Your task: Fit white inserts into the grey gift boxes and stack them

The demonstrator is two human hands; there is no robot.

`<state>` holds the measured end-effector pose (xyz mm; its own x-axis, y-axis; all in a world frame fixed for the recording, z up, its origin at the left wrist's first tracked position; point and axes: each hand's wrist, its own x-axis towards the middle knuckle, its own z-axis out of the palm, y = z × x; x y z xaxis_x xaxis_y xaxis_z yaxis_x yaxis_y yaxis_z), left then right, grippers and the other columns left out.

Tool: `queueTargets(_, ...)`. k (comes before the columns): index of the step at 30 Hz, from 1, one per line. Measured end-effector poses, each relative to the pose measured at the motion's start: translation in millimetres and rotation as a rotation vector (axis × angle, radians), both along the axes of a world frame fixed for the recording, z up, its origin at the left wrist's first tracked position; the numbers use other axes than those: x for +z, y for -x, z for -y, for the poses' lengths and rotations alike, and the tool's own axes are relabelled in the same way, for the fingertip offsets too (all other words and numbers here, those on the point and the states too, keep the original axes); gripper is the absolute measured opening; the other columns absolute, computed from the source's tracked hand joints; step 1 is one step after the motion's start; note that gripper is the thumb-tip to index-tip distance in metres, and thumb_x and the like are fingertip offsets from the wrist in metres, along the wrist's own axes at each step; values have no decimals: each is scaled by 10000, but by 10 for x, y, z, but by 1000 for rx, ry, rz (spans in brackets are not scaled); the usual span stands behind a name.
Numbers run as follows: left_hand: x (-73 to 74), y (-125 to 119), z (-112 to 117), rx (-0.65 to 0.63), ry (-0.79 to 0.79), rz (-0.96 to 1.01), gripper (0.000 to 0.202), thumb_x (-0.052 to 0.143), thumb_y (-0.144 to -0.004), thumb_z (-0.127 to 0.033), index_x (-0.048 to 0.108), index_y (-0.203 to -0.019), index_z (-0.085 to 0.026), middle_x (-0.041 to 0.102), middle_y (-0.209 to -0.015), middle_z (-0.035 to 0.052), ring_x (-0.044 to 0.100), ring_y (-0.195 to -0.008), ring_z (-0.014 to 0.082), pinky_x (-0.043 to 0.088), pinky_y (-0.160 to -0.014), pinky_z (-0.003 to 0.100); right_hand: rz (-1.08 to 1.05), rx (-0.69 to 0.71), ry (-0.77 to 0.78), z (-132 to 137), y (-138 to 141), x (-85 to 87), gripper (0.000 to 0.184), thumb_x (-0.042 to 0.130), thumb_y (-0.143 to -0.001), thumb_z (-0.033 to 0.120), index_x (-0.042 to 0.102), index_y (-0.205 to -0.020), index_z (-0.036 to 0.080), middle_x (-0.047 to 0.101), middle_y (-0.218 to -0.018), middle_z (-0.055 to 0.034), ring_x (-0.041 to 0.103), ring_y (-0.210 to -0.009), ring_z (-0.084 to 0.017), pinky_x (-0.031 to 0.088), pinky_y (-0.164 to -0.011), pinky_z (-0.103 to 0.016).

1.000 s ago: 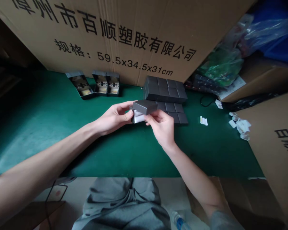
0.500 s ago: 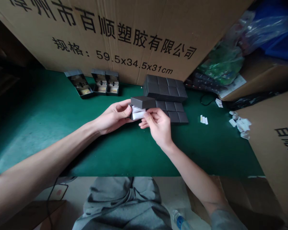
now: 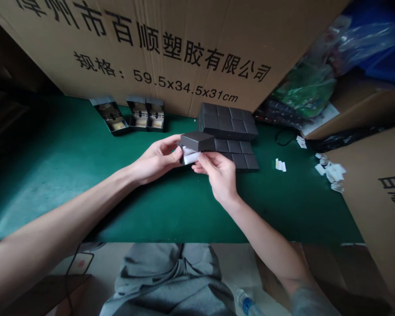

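Observation:
Above the green table (image 3: pixel 69 175) I hold a small dark grey box (image 3: pixel 196 141) with a white piece (image 3: pixel 190 155) showing under its lid. My left hand (image 3: pixel 156 160) grips the box from the left, thumb against the white piece. My right hand (image 3: pixel 219 173) pinches the box's lower right side with its fingers closed. Just behind the hands lie rows of closed dark boxes (image 3: pixel 230 131), some stacked two high.
Three open dark boxes (image 3: pixel 131 116) stand at the back left against a big printed cardboard carton (image 3: pixel 184 48). White paper scraps (image 3: pixel 329 173) lie at the right by another carton (image 3: pixel 382 193). Plastic bags (image 3: pixel 303 92) crowd the back right corner.
The box has shifted slightly left and lowered onto the white piece. My right hand moved from the lid's underside to the box's lower right edge.

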<state>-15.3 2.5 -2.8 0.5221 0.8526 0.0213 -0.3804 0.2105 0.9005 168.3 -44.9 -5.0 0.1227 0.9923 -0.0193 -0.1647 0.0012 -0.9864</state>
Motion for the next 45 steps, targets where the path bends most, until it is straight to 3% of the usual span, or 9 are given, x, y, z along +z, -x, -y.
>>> queueTargets(5, -6, -4, 9, -11, -4, 13, 447, 883, -813, -432, 772, -1187, -214, 781, -1182, 92, 725, -1152, 261, 611, -961, 327, 104, -25, -68, 26, 1, -15, 392, 838, -809, 552, 727, -897, 186, 762, -758, -10, 761, -669, -161, 656, -611, -275)
queueTargets(13, -15, 6, 8, -33, 11, 10, 453, 892, -801, -435, 778, -1183, -219, 777, -1207, 98, 732, -1167, 281, 609, -1019, 386, 83, -36, -78, 9, -2, -3, 379, 870, -779, 479, 635, -928, 223, 663, -785, 40, 671, -649, -111, 577, -512, -216)
queueTargets(17, 2, 5, 9, -48, 45, 13, 454, 860, -831, -458, 771, -1214, -230, 783, -1210, 106, 717, -1223, 317, 609, -1051, 452, 126, -4, -88, 24, -27, 69, 398, 864, -784, 496, 613, -955, 238, 649, -894, 33, 618, -622, -76, 548, -505, -205)
queueTargets(21, -7, 17, -7, -66, 98, 20, 375, 808, -874, -468, 780, -1156, -223, 797, -1183, 105, 744, -1176, 336, 653, -978, 479, 87, 103, -84, 19, -46, 106, 381, 763, -877, 569, 647, -1041, 245, 675, -909, 14, 639, -627, -81, 553, -519, -209)
queueTargets(27, -26, 36, -21, -51, 164, 9, 283, 806, -873, -411, 790, -1054, -194, 815, -1098, 104, 795, -1017, 309, 702, -789, 379, 92, 99, -93, -20, -82, 87, 326, 786, -863, 520, 676, -982, 238, 666, -796, 39, 663, -600, -89, 547, -493, -198)
queueTargets(32, 5, 9, -13, -29, 100, -1, 383, 849, -836, -403, 761, -1159, -216, 789, -1205, 103, 754, -1161, 320, 656, -978, 452, 254, -27, -128, 19, -90, 139, 267, 765, -884, 486, 717, -901, 223, 696, -826, 13, 659, -611, -88, 531, -488, -195)
queueTargets(35, 12, 2, -3, -33, 80, -18, 449, 903, -785, -411, 737, -1158, -223, 786, -1170, 93, 771, -1106, 309, 634, -1006, 483, 302, -55, -158, 22, -90, 129, 243, 765, -887, 468, 757, -890, 226, 689, -848, 4, 659, -629, -98, 526, -474, -205)
queueTargets(39, -17, -4, 15, -30, 75, -6, 441, 902, -799, -382, 713, -1175, -250, 778, -1044, 42, 773, -993, 230, 645, -927, 387, 297, -80, -187, 11, -87, 94, 206, 787, -869, 414, 749, -820, 217, 658, -783, 13, 651, -624, -107, 509, -480, -220)
queueTargets(45, -92, -1, 3, 1, -4, -4, 459, 926, -771, -345, 724, -1172, -249, 757, -1105, 49, 729, -933, 176, 616, -809, 266, 283, -71, -174, 8, -104, 96, 201, 790, -842, 389, 723, -784, 209, 639, -742, 22, 613, -592, -99, 489, -492, -228)
